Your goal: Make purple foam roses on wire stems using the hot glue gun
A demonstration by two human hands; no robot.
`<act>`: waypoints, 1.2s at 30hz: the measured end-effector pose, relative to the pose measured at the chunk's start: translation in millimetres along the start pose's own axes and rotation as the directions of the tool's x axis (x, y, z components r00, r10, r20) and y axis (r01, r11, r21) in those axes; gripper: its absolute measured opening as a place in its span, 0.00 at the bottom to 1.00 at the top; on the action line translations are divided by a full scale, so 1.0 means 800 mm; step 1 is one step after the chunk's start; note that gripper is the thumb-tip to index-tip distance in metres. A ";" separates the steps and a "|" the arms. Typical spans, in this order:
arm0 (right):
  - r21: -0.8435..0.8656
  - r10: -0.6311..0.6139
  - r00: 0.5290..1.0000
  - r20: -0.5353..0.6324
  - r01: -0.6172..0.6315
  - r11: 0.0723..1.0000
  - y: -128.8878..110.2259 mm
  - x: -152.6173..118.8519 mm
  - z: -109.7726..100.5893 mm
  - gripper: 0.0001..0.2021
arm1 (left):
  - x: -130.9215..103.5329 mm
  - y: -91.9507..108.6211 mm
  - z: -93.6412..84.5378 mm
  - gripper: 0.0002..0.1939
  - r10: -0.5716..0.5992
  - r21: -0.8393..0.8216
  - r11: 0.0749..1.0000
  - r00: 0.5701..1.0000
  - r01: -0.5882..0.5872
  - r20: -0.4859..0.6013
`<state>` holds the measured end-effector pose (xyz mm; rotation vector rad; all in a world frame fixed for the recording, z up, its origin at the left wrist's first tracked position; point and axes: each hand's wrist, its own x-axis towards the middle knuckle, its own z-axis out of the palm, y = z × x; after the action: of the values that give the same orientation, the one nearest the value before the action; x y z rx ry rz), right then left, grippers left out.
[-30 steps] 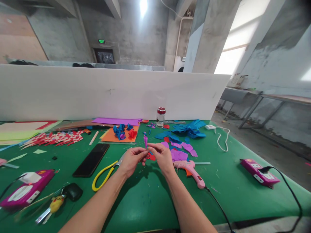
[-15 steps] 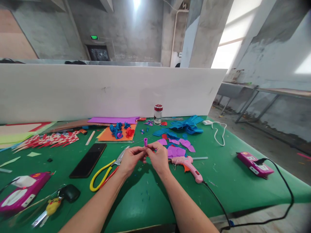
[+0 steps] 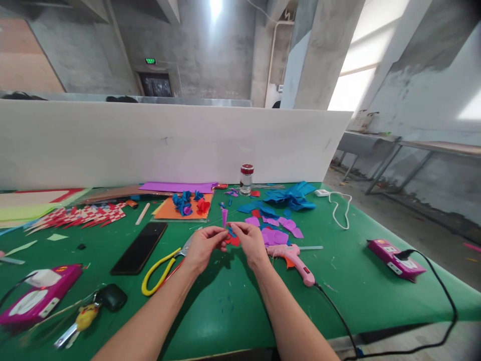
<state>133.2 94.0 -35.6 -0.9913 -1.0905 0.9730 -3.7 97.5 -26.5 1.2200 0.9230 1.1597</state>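
Both hands meet over the green table. A small rolled purple paper piece (image 3: 224,217) stands upright above the fingertips of my left hand (image 3: 205,245), which is pinched closed at its base. My right hand (image 3: 249,242) is closed too, its fingertips close beside the piece; what they pinch is too small to make out. Red paper petals (image 3: 235,241) lie just beyond and between the hands. Purple petals (image 3: 274,236) and a pink glue gun (image 3: 295,258) are to the right of my right hand. Scissors with yellow and red handles (image 3: 161,271) lie left of my left hand.
A black phone (image 3: 139,249), keys (image 3: 85,317) and a purple power strip (image 3: 45,296) lie left. Paper flowers rest on orange paper (image 3: 180,212). Behind are a glass jar (image 3: 246,180), blue crepe paper (image 3: 291,196) and a white partition (image 3: 188,145). Another power strip (image 3: 394,258) sits right.
The purple piece has changed from a tube-like look to a narrow cone tapering downward. My right fingertips have moved slightly right, away from my left ones. The view has shifted slightly.
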 end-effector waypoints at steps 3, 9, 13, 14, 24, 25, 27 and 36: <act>-0.003 0.022 0.992 -0.125 -0.023 1.000 -0.002 -0.001 0.000 0.14 | -0.001 0.001 0.000 0.14 -0.013 -0.016 1.000 0.999 0.013 0.037; 0.053 -0.017 0.999 0.039 0.015 0.998 -0.005 -0.002 0.002 0.17 | -0.003 0.001 0.001 0.14 -0.025 -0.025 0.999 0.995 0.027 0.094; 0.082 0.029 0.981 0.192 -0.045 0.996 -0.006 -0.006 0.007 0.15 | -0.002 -0.002 -0.001 0.14 -0.018 -0.014 1.000 0.991 0.020 0.129; 0.089 0.035 0.981 0.193 -0.053 0.995 -0.006 -0.006 0.007 0.15 | -0.002 -0.002 -0.001 0.14 -0.018 -0.013 1.000 0.991 0.020 0.132; 0.249 0.173 0.976 0.135 -0.202 0.947 -0.010 -0.008 0.002 0.11 | -0.004 -0.003 -0.001 0.15 -0.078 0.006 0.997 0.989 0.078 0.129; 0.265 0.181 0.974 0.133 -0.211 0.941 -0.009 -0.008 0.002 0.11 | -0.004 -0.003 -0.001 0.15 -0.078 0.007 0.997 0.988 0.078 0.134; 0.292 0.192 0.971 0.141 -0.226 0.929 -0.007 -0.007 0.002 0.11 | -0.004 -0.002 -0.001 0.15 -0.075 0.009 0.997 0.987 0.075 0.140; 0.396 0.228 0.945 0.236 -0.308 0.865 -0.003 -0.010 0.003 0.18 | -0.006 -0.006 0.002 0.16 -0.085 0.020 0.996 0.982 0.083 0.168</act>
<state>129.9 86.1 -34.6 -0.7080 -0.8406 1.4860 -2.0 92.6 -31.0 1.2568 0.8469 0.9694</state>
